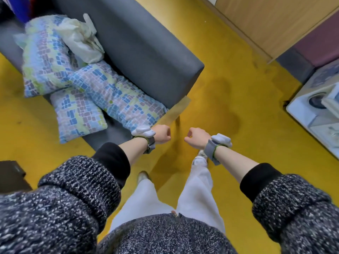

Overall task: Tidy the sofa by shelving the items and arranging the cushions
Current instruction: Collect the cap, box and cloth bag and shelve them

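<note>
A grey sofa (pixel 139 50) runs from the upper left toward the centre. Three cushions with a blue, lilac and green tile pattern lie jumbled on its seat: one at the left (pixel 44 59), one along the backrest (pixel 117 94), one at the front edge (pixel 78 114). A white plastic bag (pixel 80 37) rests on top of them against the backrest. My left hand (pixel 162 133) is curled into a fist above the sofa's near end, holding nothing. My right hand (pixel 197 137) is also fisted and empty, over the yellow floor, a short gap from the left.
Yellow floor (pixel 229 85) surrounds the sofa. A wooden cabinet (pixel 275 22) stands at the upper right, a white unit with small items (pixel 317 109) at the right edge, and a dark box (pixel 11 176) at the left edge. My legs and shoes are below the hands.
</note>
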The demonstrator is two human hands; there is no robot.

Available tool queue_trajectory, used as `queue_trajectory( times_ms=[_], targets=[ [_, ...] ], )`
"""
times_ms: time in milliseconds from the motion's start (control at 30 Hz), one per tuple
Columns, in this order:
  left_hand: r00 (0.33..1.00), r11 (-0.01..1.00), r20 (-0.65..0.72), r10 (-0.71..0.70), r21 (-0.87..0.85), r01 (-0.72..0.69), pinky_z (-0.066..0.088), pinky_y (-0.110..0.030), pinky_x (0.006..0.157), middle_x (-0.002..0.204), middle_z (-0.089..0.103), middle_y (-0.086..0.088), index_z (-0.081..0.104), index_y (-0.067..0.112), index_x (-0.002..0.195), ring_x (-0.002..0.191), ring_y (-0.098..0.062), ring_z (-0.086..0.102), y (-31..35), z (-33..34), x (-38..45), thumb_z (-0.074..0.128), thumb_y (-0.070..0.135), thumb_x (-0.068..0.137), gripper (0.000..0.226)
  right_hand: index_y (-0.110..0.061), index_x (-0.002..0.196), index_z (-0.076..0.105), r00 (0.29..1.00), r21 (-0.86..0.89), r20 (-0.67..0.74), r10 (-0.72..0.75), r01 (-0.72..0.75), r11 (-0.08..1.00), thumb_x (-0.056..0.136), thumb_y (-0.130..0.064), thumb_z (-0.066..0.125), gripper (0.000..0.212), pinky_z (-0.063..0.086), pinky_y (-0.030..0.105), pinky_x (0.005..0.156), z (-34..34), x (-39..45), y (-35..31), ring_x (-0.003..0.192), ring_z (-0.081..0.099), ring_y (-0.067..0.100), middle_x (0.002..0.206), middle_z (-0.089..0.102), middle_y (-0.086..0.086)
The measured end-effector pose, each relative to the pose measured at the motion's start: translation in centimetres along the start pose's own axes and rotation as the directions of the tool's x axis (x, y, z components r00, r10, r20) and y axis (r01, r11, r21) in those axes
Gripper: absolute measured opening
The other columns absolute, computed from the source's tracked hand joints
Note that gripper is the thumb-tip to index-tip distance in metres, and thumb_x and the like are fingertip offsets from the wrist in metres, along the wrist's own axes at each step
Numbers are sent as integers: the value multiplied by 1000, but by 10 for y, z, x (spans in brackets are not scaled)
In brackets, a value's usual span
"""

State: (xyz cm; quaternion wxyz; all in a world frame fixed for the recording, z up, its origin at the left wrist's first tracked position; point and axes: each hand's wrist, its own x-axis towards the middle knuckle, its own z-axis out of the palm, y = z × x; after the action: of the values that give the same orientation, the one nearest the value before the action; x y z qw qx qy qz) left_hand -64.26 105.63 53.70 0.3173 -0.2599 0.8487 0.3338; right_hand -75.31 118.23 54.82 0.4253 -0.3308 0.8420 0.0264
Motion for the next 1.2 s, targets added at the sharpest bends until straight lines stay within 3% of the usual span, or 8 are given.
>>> queue_trajectory(
  times_ms=[300,500,667,800,900,967,1067,1200],
  targets=[
    [1000,998,31,2,65,-4,43,-32,67,106,66,-17,62,1,106,81,-25,54,-74,14,-55,53,15,91,22,-3,104,56,999,95,25,-29,27,995,94,-28,47,28,31,28,52,53,-33,-79,82,54,29,104,61,18],
    [999,994,45,9,107,-14,47,-38,73,100,62,-15,60,5,101,83,-29,55,-79,9,-54,46,15,94,18,-1,114,56,998,138,62,-15,7,990,95,-26,46,33,50,42,83,60,-29,-93,105,59,35,115,62,19],
    [1000,995,15,20,94,-21,49,-38,77,109,64,-13,61,6,110,94,-30,61,-83,-7,-47,44,17,96,25,2,115,56,997,172,73,-2,-11,985,95,-24,46,34,49,43,77,53,-19,-106,107,59,38,117,61,22],
    [998,995,54,33,90,-37,46,-34,73,102,58,-3,60,7,109,90,-27,59,-102,-22,-45,44,9,94,21,-2,102,58,996,149,87,9,-22,989,95,-24,44,27,36,32,58,50,-10,-126,81,54,31,99,59,26],
    [994,994,95,46,94,-55,45,-32,69,99,52,-14,56,11,106,83,-25,57,-129,-43,-41,43,-7,88,28,2,105,61,996,211,83,38,-55,976,95,-22,45,30,33,30,59,49,4,-156,75,49,32,97,62,25],
    [992,993,109,71,87,-80,52,-38,84,115,60,-16,54,5,119,101,-29,60,-158,-61,-37,43,-11,88,36,0,93,62,996,245,72,61,-77,966,95,-21,45,27,31,29,56,52,14,-186,63,47,30,75,56,15],
    [988,991,111,109,72,-117,51,-40,92,121,61,-14,52,4,122,110,-30,59,-194,-82,-29,42,-9,91,35,-14,60,34,991,288,51,124,-133,948,95,-17,43,36,19,27,46,59,31,-224,48,24,15,57,30,2],
    [975,980,149,164,84,-178,52,-39,87,112,65,-15,55,5,116,103,-30,61,-260,-114,-23,51,-3,90,28,-17,58,29,980,325,47,195,-200,924,96,-17,43,40,16,26,44,70,53,-288,44,19,15,52,25,2]
  ],
)
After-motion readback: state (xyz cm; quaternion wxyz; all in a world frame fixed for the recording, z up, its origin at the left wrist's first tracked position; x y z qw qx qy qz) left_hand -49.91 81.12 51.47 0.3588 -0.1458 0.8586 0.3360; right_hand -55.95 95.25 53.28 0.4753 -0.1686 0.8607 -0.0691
